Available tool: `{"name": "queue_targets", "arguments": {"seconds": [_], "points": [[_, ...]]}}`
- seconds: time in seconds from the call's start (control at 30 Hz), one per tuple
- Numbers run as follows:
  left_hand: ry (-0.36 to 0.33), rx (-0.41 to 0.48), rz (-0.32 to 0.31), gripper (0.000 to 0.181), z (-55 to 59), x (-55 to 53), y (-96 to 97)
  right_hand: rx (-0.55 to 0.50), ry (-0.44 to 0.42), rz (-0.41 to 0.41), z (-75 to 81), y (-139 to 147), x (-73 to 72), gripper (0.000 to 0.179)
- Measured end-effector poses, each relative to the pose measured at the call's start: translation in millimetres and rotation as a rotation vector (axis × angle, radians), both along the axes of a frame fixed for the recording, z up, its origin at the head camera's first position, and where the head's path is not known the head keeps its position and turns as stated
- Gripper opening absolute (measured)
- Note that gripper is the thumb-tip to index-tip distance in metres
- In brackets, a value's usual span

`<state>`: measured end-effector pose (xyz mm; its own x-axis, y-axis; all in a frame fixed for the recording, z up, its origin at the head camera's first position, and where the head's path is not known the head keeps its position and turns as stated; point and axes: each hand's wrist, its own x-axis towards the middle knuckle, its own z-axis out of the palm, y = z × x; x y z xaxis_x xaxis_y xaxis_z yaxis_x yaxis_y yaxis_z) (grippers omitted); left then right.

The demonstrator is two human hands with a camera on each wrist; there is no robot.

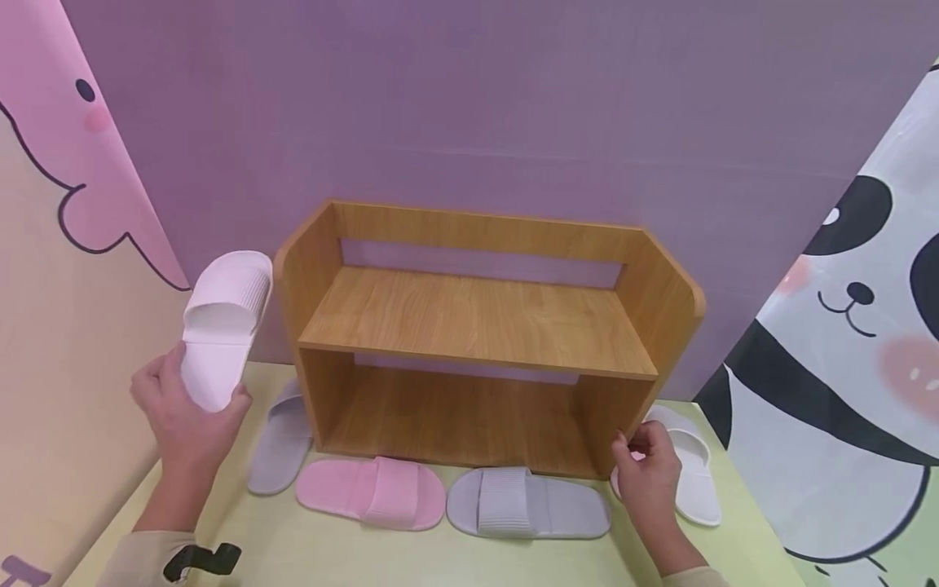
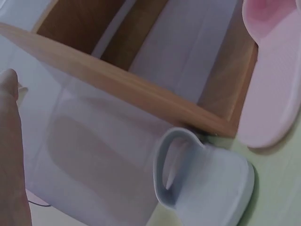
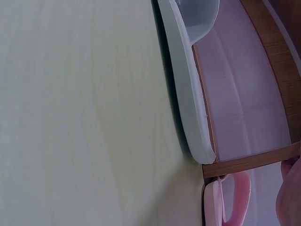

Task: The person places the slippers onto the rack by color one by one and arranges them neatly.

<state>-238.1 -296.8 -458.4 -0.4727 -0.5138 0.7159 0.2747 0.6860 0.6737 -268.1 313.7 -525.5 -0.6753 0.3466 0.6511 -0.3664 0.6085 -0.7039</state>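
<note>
My left hand (image 1: 187, 408) grips a pale pinkish-white slipper (image 1: 227, 310) by its heel end, raised at the left of a two-tier wooden shelf (image 1: 469, 322). In the left wrist view only part of the left hand (image 2: 11, 150) shows, and its slipper is out of sight. At the shelf's lower right, my right hand (image 1: 649, 473) holds the front edge of the side panel, thumb toward the inside. The right wrist view catches part of that hand (image 3: 288, 197) against the panel (image 3: 254, 160).
A pink slipper (image 1: 396, 493) and a grey slipper (image 1: 535, 501) lie along the shelf's front. Another grey slipper (image 1: 282, 444) is by its left side. On the right are a white slipper (image 1: 697, 481) and a partly hidden pink slipper (image 3: 240, 197). A purple wall (image 1: 477, 98) stands behind.
</note>
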Motion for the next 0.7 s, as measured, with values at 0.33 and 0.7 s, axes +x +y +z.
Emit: {"name": "queue_targets", "arguments": {"seconds": [0.33, 0.7], "points": [[0.216, -0.009, -0.007, 0.097, 5.3, -2.2, 7.4, 0.006, -0.030, -0.015, 0.0, -1.9, 1.4, 0.011], [0.298, -0.014, -0.020, 0.098, 4.6, 4.8, 10.3, 0.003, -0.021, -0.015, 0.9, -2.2, 0.1, 0.012]]}}
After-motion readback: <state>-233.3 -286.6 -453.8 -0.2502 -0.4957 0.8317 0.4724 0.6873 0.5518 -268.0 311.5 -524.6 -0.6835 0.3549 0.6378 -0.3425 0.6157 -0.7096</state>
